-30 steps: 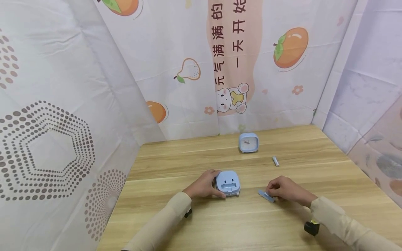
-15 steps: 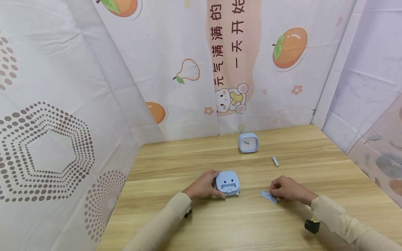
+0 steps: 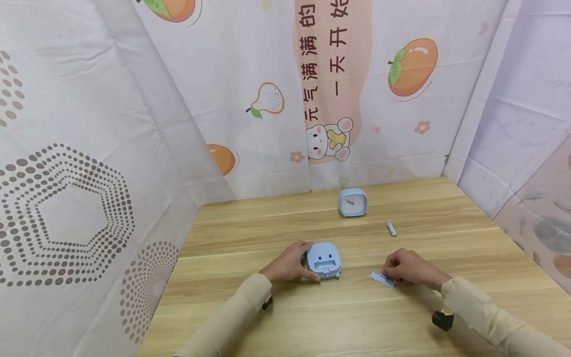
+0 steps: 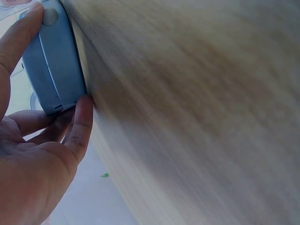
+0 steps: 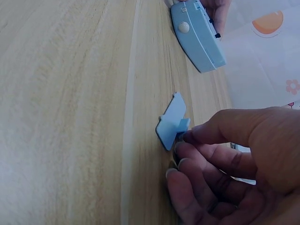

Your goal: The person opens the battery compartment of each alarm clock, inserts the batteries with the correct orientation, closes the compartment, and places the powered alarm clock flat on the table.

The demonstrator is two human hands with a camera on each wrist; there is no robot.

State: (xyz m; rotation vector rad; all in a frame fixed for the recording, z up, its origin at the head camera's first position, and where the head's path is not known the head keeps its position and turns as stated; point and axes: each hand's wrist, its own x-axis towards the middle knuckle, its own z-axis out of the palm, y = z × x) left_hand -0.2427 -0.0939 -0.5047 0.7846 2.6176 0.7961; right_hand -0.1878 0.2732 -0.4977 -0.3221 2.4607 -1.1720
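A light blue alarm clock (image 3: 323, 258) lies on the table with its back up and its battery compartment uncovered. My left hand (image 3: 287, 263) grips it from the left. In the left wrist view the thumb rests by a round foot of the clock (image 4: 58, 61), and the other fingers touch the opposite end. To the right, my right hand (image 3: 412, 268) pinches the small blue battery cover (image 3: 382, 279) between thumb and fingers, low over the table. In the right wrist view a tab stands up from the battery cover (image 5: 172, 117), near the fingertips.
A second light blue clock (image 3: 353, 203) stands upright at the back of the table, its dial facing forward. A small battery (image 3: 391, 229) lies in front and right of it. Printed curtains (image 3: 267, 59) hang behind the wooden table (image 3: 312, 317) and at both sides.
The battery cover and right hand shifted slightly right early on, and the cover turned a little in the fingers. The left hand and its clock have stayed put.
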